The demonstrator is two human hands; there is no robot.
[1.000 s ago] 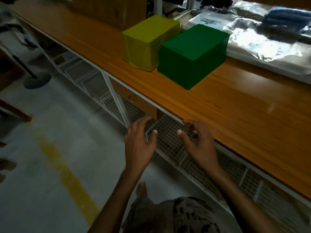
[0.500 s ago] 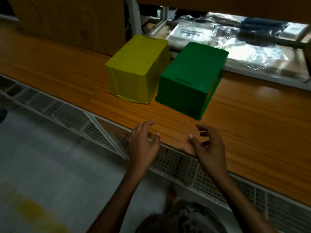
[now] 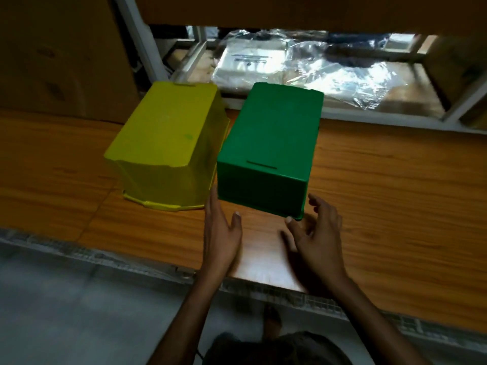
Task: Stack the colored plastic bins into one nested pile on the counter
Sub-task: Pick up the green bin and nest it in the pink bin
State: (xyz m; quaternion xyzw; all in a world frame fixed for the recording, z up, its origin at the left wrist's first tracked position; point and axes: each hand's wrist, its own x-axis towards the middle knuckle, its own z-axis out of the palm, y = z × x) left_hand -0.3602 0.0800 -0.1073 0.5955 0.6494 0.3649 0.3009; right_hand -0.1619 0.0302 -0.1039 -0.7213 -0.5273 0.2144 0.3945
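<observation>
Two plastic bins stand upside down, side by side, on the wooden counter point(image 3: 382, 196). The yellow bin point(image 3: 166, 143) is on the left and the green bin point(image 3: 271, 143) on the right, their sides nearly touching. My left hand point(image 3: 221, 233) is open just in front of the green bin's near left corner, fingertips at its lower edge. Also open is my right hand point(image 3: 316, 233), whose spread fingers reach the bin's near right corner. Neither hand grips anything.
Behind the bins, a lower shelf holds clear plastic bags point(image 3: 303, 67) between white metal frame posts point(image 3: 139, 40). A brown cardboard box point(image 3: 58, 56) stands at the back left. A wire mesh rack point(image 3: 276, 288) runs under the counter's front edge; grey floor lies below.
Both hands have moved forward over the counter's edge to the green bin's near corners. The view has swung to face the bins head on and closer.
</observation>
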